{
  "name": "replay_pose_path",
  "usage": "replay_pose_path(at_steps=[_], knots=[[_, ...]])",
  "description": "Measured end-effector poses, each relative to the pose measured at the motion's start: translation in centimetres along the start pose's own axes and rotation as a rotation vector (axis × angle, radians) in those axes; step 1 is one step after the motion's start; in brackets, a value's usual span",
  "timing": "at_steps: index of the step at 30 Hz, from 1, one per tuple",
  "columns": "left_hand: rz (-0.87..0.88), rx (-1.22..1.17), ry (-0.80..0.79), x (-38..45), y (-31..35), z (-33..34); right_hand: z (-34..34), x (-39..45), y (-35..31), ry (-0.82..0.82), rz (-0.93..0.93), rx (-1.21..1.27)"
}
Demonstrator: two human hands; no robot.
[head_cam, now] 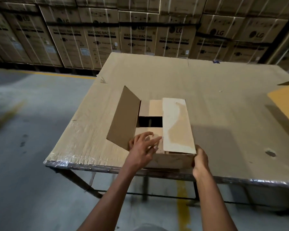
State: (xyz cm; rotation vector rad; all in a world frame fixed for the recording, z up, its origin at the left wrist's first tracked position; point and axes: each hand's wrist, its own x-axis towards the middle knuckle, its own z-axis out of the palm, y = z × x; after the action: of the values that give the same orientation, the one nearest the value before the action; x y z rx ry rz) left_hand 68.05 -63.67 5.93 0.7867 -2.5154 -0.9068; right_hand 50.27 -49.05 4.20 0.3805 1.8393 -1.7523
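Right hand (pixel 200 161): curled round the near right corner of the cardboard box (pixel 170 160), which is held firmly.
Left hand (pixel 140 150): fingers spread and only loosely bent, nothing grasped; it is blurred, and contact with the cardboard below cannot be told.
Box position: set on the table (pixel 223 90) near its front edge, directly left of the gripping hand.
Right flap (pixel 177 124): folded flat, just beyond the grip.
Left flap (pixel 123 119): raised and tilted outward, beside the spread hand, on the side away from the grip.
Near inner flap (pixel 148 130): laid down under the spread fingers.
Opening (pixel 150 121): a dark gap seen between the inner flaps.
Washing-machine cartons (pixel 103 39): stacked well beyond both hands.
Floor (pixel 32 147): grey concrete, seen left of the table.
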Motion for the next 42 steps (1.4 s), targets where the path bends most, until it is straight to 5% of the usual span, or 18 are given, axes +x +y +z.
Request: replay_pose_path(at_steps=[4, 8, 11, 16, 18, 23, 30, 34, 42], knots=[[0.021, -0.1, 0.034, 0.0, -0.1, 0.8, -1.6, 0.2, 0.2, 0.013, 0.036, 0.002], [0.043, -0.16, 0.117, -0.2, 0.2, -0.4, -2.0, -2.0, -0.5, 0.269, -0.404, -0.226], [0.05, -0.116, 0.19, 0.0, 0.7, -1.8, -0.5, -5.3, -2.3, 0.216, -0.722, -0.235], [-0.002, -0.036, 0.253, 0.7, 1.2, -2.4, 5.2, -10.0, -0.6, -0.381, -0.59, -0.424], [-0.044, -0.011, 0.22, 0.7, 1.2, -2.3, 6.9, -10.8, 1.0, -0.488, -0.516, -0.552], [-0.139, -0.01, 0.227, 0.3, 0.5, -2.5, 7.6, -10.1, 2.1, -0.382, -0.512, -0.705], [-0.284, -0.089, 0.221, 0.0, 0.1, -2.9, 4.4, -8.9, -0.5, -0.114, -0.755, -0.724], [-0.333, -0.022, 0.116, -0.4, -1.5, -2.3, 0.1, -5.1, -1.9, 0.063, -0.67, -0.794], [-0.448, -0.296, -0.035, 0.0, -2.7, -1.3, -2.9, -3.2, -0.4, -0.089, -0.538, -0.651]])
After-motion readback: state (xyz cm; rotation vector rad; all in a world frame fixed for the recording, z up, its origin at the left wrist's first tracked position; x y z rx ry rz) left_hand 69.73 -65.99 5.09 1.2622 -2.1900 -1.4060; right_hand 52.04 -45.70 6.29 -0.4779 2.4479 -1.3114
